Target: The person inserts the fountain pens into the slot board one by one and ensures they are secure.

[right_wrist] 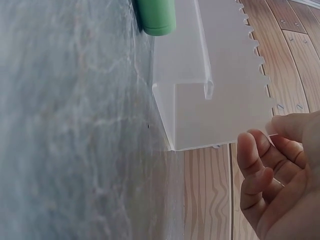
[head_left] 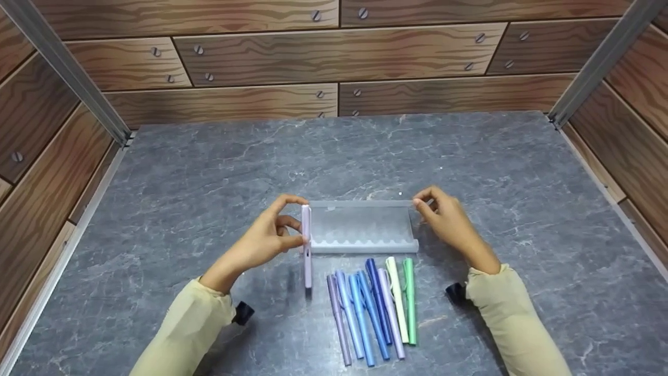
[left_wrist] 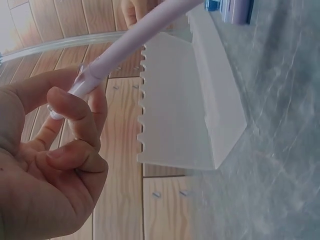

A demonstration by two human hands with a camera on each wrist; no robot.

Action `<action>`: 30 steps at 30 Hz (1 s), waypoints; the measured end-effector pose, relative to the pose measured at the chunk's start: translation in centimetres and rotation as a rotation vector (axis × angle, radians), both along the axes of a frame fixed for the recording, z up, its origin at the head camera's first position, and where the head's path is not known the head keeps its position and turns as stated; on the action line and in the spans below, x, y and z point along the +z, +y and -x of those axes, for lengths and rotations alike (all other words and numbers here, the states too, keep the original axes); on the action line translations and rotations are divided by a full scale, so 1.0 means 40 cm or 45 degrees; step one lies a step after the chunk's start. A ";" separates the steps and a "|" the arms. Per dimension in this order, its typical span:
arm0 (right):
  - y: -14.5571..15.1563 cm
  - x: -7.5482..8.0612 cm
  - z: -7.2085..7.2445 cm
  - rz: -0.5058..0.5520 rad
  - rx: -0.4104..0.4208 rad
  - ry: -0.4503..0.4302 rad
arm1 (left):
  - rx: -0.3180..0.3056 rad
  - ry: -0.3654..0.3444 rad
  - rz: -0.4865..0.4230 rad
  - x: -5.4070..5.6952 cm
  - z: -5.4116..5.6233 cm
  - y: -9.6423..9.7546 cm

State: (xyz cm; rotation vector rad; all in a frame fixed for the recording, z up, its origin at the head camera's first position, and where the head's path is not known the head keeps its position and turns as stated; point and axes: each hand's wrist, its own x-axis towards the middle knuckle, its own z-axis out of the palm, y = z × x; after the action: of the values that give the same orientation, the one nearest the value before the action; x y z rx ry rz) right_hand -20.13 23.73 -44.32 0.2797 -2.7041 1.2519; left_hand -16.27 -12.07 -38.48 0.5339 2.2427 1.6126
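Note:
My left hand (head_left: pixel 261 237) grips a lilac pen (head_left: pixel 307 250) that stands upright at the left end of a frosted clear pen rack (head_left: pixel 360 224). The same pen (left_wrist: pixel 135 42) slants across the left wrist view, with the fingers around its capped end. At the rack's far right corner, my right hand (head_left: pixel 443 216) pinches the edge between thumb and fingers. The right wrist view shows this right hand (right_wrist: pixel 285 170) at the corner of the scalloped edge of the rack (right_wrist: pixel 225 115). No pen sits in the rack's notches.
In front of the rack lies a row of several pens: a muted purple pen (head_left: pixel 339 318), blue ones, a lilac one, a pale green pen (head_left: pixel 397 300) and a green pen (head_left: pixel 410 303). All rest on a grey marbled tabletop (head_left: pixel 209 172). Wood-patterned panels (head_left: pixel 334 55) surround it.

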 end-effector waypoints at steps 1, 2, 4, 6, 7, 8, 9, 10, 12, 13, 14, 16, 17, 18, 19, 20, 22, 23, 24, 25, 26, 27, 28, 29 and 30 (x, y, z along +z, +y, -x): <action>0.000 0.000 0.000 0.004 0.000 0.001 | 0.002 0.011 -0.002 0.001 0.004 -0.001; 0.000 0.001 0.001 0.007 -0.001 0.005 | 0.004 0.024 0.000 0.002 0.008 -0.002; 0.000 0.002 0.001 0.006 -0.003 0.017 | 0.009 0.046 0.003 0.005 0.017 -0.003; 0.002 0.003 0.002 0.002 -0.009 0.027 | 0.017 0.070 0.009 0.005 0.026 -0.002; 0.003 0.003 0.002 0.003 -0.010 0.028 | 0.021 0.080 0.011 0.003 0.030 -0.001; 0.003 0.002 0.002 0.004 -0.010 0.028 | 0.029 0.088 0.014 0.002 0.034 -0.001; 0.004 0.002 0.002 0.003 -0.010 0.028 | 0.038 0.093 0.017 0.001 0.038 -0.001; 0.004 0.001 0.003 0.006 -0.011 0.024 | 0.050 0.098 0.018 -0.001 0.042 0.000; 0.003 -0.001 0.003 0.012 -0.011 0.020 | 0.068 0.114 0.025 -0.005 0.049 0.000; 0.003 -0.002 0.003 0.016 -0.010 0.017 | 0.078 0.122 0.028 -0.006 0.052 -0.001; 0.002 -0.002 0.003 0.019 -0.008 0.016 | 0.089 0.130 0.033 -0.005 0.055 -0.002; 0.000 -0.004 0.002 0.024 -0.005 0.013 | 0.103 0.149 0.039 -0.004 0.059 -0.002; -0.001 -0.004 0.002 0.024 -0.005 0.014 | 0.104 0.161 0.041 -0.003 0.062 -0.002; -0.002 -0.005 0.002 0.026 -0.004 0.011 | 0.108 0.173 0.041 -0.002 0.064 -0.001; -0.002 -0.005 0.001 0.028 -0.003 0.010 | 0.112 0.182 0.042 0.000 0.067 0.000; -0.001 -0.005 0.001 0.026 -0.003 0.010 | 0.116 0.190 0.042 0.001 0.069 0.002; -0.001 -0.004 0.000 0.022 -0.007 0.012 | 0.122 0.204 0.041 0.002 0.074 0.005; -0.001 -0.004 -0.001 0.021 -0.008 0.011 | 0.126 0.214 0.044 0.002 0.076 0.006; -0.001 -0.003 -0.002 0.018 -0.009 0.010 | 0.130 0.219 0.042 0.003 0.077 0.006; 0.000 -0.002 -0.002 0.014 -0.009 0.012 | 0.131 0.224 0.042 0.004 0.079 0.006; 0.000 -0.002 -0.002 0.009 -0.007 0.014 | 0.131 0.227 0.041 0.005 0.080 0.006; -0.001 -0.001 -0.002 0.008 -0.005 0.015 | 0.130 0.232 0.040 0.005 0.082 0.006; -0.001 -0.001 -0.002 0.008 -0.005 0.015 | 0.130 0.237 0.040 0.006 0.083 0.006; -0.001 -0.001 -0.002 0.006 -0.004 0.013 | 0.130 0.244 0.039 0.006 0.085 0.005; -0.001 -0.002 -0.002 0.003 -0.004 0.013 | 0.131 0.249 0.036 0.006 0.086 0.005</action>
State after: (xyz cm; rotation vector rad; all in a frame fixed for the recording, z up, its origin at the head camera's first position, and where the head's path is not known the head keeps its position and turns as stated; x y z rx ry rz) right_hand -20.04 23.68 -44.38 0.2802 -2.6930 1.2497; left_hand -19.71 -11.87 -38.23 0.6013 2.4684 1.6387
